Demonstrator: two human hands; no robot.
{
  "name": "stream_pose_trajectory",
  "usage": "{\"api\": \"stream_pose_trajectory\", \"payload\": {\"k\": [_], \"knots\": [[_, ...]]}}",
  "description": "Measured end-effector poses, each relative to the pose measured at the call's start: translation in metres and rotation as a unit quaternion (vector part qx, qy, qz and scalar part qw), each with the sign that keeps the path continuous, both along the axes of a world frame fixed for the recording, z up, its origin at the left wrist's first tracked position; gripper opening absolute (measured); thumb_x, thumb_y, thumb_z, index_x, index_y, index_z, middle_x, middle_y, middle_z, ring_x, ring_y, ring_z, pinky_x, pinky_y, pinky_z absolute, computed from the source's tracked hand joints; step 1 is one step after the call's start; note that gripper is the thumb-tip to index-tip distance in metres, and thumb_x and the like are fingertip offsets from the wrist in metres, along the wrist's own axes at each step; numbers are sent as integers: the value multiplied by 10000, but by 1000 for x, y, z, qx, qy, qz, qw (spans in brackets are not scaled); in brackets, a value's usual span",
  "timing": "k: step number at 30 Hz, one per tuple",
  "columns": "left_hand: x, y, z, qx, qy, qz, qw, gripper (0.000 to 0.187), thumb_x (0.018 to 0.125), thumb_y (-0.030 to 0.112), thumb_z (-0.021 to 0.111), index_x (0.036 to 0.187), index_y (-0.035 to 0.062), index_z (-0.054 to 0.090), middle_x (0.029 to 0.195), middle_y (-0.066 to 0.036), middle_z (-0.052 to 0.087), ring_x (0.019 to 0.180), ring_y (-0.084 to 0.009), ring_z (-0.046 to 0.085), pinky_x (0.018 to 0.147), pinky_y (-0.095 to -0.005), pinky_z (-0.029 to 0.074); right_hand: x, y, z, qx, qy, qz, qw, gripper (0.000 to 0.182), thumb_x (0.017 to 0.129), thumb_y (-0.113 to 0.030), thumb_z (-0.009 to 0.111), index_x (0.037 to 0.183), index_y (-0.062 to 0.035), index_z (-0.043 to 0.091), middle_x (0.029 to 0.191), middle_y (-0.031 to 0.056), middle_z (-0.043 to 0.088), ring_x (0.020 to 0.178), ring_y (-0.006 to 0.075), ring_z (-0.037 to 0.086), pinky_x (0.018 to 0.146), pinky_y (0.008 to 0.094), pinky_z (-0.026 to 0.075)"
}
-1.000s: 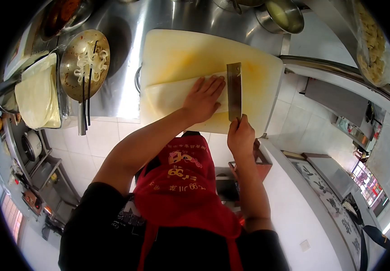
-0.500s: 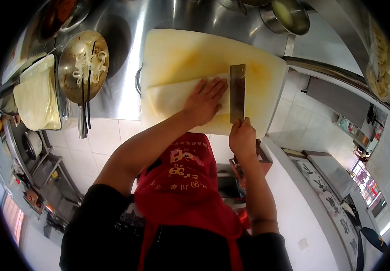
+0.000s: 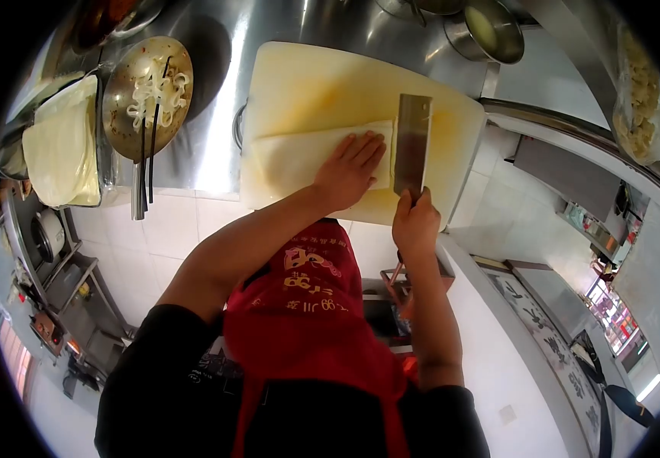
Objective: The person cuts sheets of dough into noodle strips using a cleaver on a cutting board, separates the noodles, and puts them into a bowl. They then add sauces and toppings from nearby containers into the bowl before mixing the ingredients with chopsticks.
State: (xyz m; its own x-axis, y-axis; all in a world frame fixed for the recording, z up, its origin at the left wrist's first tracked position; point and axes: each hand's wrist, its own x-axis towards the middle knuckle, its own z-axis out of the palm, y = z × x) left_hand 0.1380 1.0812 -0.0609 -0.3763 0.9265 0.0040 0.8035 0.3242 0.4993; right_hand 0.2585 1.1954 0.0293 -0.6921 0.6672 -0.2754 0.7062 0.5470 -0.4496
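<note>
A pale, flat folded sheet (image 3: 292, 160) lies across a yellow-stained cutting board (image 3: 360, 76). Pressed flat on the sheet, near its right end, is my left hand (image 3: 351, 169), fingers spread. My right hand (image 3: 416, 221) is closed round the handle of a cleaver (image 3: 412, 143). The cleaver's broad blade points away from me, just right of the sheet's cut end. A narrow strip edge shows between blade and sheet.
On the steel counter (image 3: 284, 23) at the left is a pan (image 3: 116, 114) with wide noodles and black chopsticks. Left of it lies a stack of pale sheets (image 3: 62, 149) in a tray. A metal pot (image 3: 509, 42) stands beyond the board's far right.
The cleaver has moved slightly right, and its blade now shows more of its broad face. My left hand has stayed on the sheet. The whole view has shifted a little.
</note>
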Motion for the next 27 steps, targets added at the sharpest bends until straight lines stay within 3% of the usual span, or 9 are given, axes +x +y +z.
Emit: {"api": "stream_pose_trajectory", "payload": {"k": [16,19,21,25,27], "knots": [[-2,6,5,-31,-33,16,999,685,844,292,660,1422,5,430,1509,-105,382,1399,-278,319,1164,-436,232,-10,-3,-33,-19,-64,11,998,168,929,-112,530,939,53,503,731,306,621,706,486,625,637,559,500],[-2,-2,3,-4,-40,6,999,674,848,278,659,1423,12,429,1519,-98,375,1415,-272,309,1177,-446,220,-35,3,-56,28,-25,0,999,203,939,-154,544,924,46,512,737,300,625,693,480,625,628,550,503],[6,-9,3,15,-70,13,997,670,848,271,661,1421,11,429,1518,-101,377,1416,-274,311,1180,-446,220,-44,10,-58,68,97,8,993,240,953,-200,550,909,34,520,733,282,628,675,475,621,609,539,502],[4,-10,6,53,-32,24,998,647,844,249,670,1403,11,447,1498,-111,401,1406,-276,333,1180,-438,236,-10,-5,-10,18,77,-56,995,251,963,-215,552,908,28,524,720,267,625,658,470,615,595,527,500],[6,-10,5,41,-37,28,998,640,843,252,671,1396,11,455,1490,-113,408,1406,-275,332,1177,-431,241,-2,-10,7,16,-13,-21,1000,206,956,-177,544,920,25,522,713,267,624,666,472,617,596,530,497]]}}
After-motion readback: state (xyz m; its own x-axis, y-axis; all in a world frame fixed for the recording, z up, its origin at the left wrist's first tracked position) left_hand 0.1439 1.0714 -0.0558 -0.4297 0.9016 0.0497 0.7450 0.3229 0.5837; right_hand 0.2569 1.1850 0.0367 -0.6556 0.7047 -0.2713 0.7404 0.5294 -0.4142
